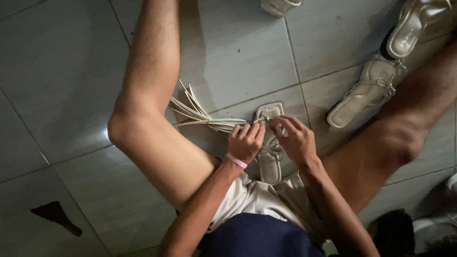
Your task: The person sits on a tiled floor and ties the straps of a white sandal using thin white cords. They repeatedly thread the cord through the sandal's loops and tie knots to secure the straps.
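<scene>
I sit on a tiled floor with my knees spread. Between my legs lies a cream strappy sandal [269, 162], toe pointing away from me. My left hand [246, 142], with a pink band at the wrist, is closed around a bundle of thin cream straps [200, 115] that fan out to the left over the floor. My right hand [294, 138] pinches a strap end at the sandal's toe part, fingertips close to the left hand's.
Two more cream sandals [366, 91] [415, 24] lie at the upper right by my right leg, and another one's edge [280, 5] shows at the top. A dark patch [57, 215] marks the floor at lower left. Dark objects sit at lower right.
</scene>
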